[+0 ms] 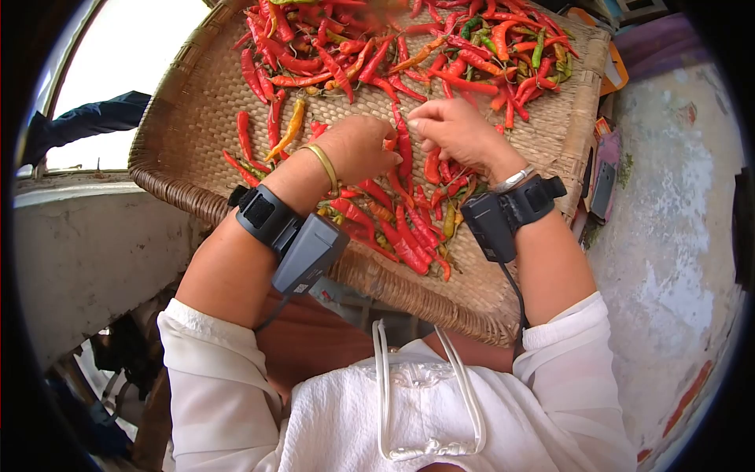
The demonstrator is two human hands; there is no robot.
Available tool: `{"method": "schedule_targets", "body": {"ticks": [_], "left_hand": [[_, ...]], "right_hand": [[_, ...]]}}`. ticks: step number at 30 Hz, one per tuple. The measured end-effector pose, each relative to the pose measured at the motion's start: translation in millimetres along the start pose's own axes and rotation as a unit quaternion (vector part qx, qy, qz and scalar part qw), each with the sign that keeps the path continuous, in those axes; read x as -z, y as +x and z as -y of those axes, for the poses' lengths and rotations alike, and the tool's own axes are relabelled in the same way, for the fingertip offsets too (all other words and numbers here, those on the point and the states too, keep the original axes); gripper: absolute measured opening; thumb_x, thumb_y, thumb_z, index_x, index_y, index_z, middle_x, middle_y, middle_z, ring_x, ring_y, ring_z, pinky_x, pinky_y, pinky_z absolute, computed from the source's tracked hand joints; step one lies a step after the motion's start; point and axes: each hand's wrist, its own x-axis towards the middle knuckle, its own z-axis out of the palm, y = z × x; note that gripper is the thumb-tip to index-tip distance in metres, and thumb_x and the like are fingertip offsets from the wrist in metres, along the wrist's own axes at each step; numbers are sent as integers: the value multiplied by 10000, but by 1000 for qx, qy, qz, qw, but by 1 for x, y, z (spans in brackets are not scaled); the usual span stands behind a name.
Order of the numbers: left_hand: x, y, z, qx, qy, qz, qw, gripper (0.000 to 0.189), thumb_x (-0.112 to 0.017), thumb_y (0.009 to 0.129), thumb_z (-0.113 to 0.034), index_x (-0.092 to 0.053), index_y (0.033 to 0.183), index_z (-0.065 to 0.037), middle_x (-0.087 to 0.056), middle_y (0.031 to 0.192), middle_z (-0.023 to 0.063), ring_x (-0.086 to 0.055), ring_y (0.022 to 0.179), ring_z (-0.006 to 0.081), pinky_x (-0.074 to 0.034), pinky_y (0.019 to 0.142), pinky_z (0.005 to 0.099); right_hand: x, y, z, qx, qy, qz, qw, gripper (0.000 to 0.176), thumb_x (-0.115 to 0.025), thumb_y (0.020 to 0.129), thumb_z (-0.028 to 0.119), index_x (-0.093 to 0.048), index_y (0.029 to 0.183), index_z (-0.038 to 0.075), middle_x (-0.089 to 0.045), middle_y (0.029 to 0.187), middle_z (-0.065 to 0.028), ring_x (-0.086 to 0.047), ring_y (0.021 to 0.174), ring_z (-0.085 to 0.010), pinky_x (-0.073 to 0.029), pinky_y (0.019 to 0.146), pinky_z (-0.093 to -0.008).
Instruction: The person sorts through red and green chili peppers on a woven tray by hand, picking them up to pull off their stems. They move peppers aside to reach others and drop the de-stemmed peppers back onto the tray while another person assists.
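Note:
A wide woven basket holds many chili peppers, mostly red, with a few green, yellow and orange ones among them. My left hand is closed over the middle of the basket, and a bit of red chili pepper shows between its fingers. Close to its right, my right hand has thumb and fingers pinched together; what they hold, if anything, is too small to make out. Below both hands lies a loose group of red peppers. A yellow pepper rests left of my left hand.
A larger heap of peppers covers the far side of the basket. At left are a window ledge and dark cloth. A phone-like dark object stands beside the basket's right edge, near a worn wall.

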Motion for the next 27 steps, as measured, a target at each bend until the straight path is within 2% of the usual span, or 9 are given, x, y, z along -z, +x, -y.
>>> {"method": "schedule_targets", "body": {"ticks": [2, 5, 11, 14, 17, 21, 22, 25, 27], "left_hand": [[-5, 3, 0, -10, 4, -4, 1000, 330, -629, 740, -226, -571, 973, 0, -623, 806, 165, -607, 763, 307, -472, 688, 379], [-7, 6, -5, -3, -7, -5, 1000, 308, -619, 760, -208, -549, 955, 20, -622, 802, 173, -616, 769, 286, -474, 682, 364], [-10, 8, -7, 6, -166, -23, 986, 326, -624, 787, -130, -486, 1029, 40, -628, 892, 146, -619, 822, 198, -483, 712, 307], [-11, 10, -5, 31, -262, -5, 965, 346, -637, 786, -66, -450, 1059, 33, -614, 894, 114, -599, 837, 168, -487, 709, 284], [-15, 13, -2, 18, -416, -12, 909, 342, -686, 706, -73, -496, 977, 9, -611, 829, 112, -599, 774, 165, -480, 656, 285], [-2, 6, -17, 13, -291, -48, 956, 332, -697, 688, -52, -499, 946, 12, -604, 802, 97, -587, 727, 133, -477, 638, 265], [-3, 7, -16, 23, -338, -38, 940, 365, -719, 676, -74, -505, 961, 4, -597, 781, 83, -579, 706, 133, -476, 622, 270], [0, 7, -14, 11, -276, -57, 959, 400, -715, 725, -121, -499, 1043, -12, -574, 789, 45, -551, 683, 105, -466, 583, 247], [2, 6, -15, 32, -330, -43, 942, 405, -702, 741, -117, -484, 1068, -22, -575, 791, 44, -551, 673, 95, -465, 576, 237]], "right_hand": [[-17, 0, -3, 24, -113, 5, 993, 425, -602, 745, 236, -543, 1068, -34, -630, 839, -173, -613, 758, -241, -474, 672, -333], [-34, 2, -14, -17, 40, -62, 997, 368, -540, 838, 179, -485, 1139, -26, -587, 802, -43, -549, 621, -90, -435, 487, -218], [-18, -1, -8, -80, 212, 47, 973, 384, -515, 866, 200, -451, 1183, -6, -553, 720, -6, -508, 523, -37, -385, 384, -160], [-21, -6, -5, -102, 254, 1, 962, 292, -504, 878, 216, -507, 1100, 27, -544, 673, 7, -488, 459, -40, -370, 356, -168], [-19, -9, 3, -111, 196, 66, 972, 232, -484, 890, 241, -530, 1043, 73, -533, 625, 17, -476, 429, -42, -354, 340, -171], [-24, -3, -2, -100, 118, 80, 985, 267, -433, 908, 323, -562, 967, 97, -551, 625, 10, -494, 436, -57, -339, 347, -171], [-23, -5, 0, -83, 108, 50, 989, 355, -439, 875, 354, -588, 850, 33, -569, 600, -44, -538, 452, -126, -393, 380, -249], [-8, -4, 6, -41, -21, 20, 999, 356, -454, 862, 333, -597, 791, 14, -572, 596, -62, -550, 467, -136, -411, 402, -270], [4, -6, 12, -43, 10, 9, 999, 298, -499, 835, 273, -598, 732, 12, -581, 604, -68, -563, 492, -128, -423, 418, -274]]}}
